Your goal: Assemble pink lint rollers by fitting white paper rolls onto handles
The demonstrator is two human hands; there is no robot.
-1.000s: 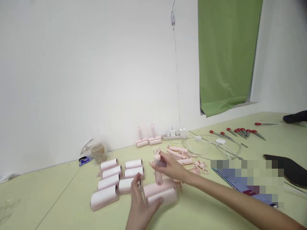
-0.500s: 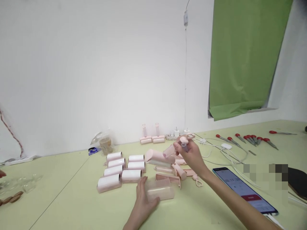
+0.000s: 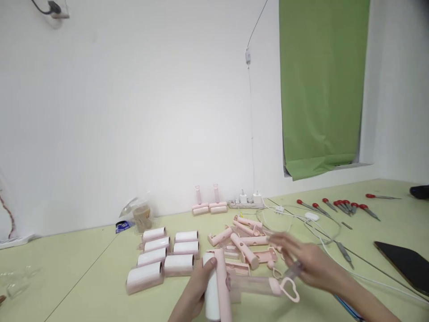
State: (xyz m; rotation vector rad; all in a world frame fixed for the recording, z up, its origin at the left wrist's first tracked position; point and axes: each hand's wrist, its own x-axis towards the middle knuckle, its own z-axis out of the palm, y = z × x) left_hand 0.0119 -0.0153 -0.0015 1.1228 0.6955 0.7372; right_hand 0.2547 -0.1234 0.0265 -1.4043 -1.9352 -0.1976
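Note:
My left hand (image 3: 197, 286) grips a lint roller, its thumb on the white roll (image 3: 211, 288) beside the pink holder (image 3: 223, 279). From the holder a clear handle (image 3: 253, 285) points right, ending in a pink heart-shaped loop (image 3: 291, 290). My right hand (image 3: 313, 264) is slightly blurred, just above that loop. Its upper fingers stretch towards the pink parts, while a greyish translucent tube (image 3: 294, 270) sticks out under its lower fingers, seemingly held there. Behind the hands lies a pile of pink roller parts (image 3: 246, 248). Part of a clear cover (image 3: 235, 296) shows behind the handle.
Several white rolls in clear covers (image 3: 150, 258) lie in two columns left. Two lint rollers (image 3: 200, 208) stand by the wall near a power strip (image 3: 246, 205). Cables (image 3: 321, 228), red-handled tools (image 3: 345, 206) and a black slab (image 3: 402, 268) are right. A phone edge (image 3: 348, 308) shows under my forearm.
My left hand has left the clear cover on the table and now holds the lint roller. My right hand has moved right and down. The view has shifted slightly.

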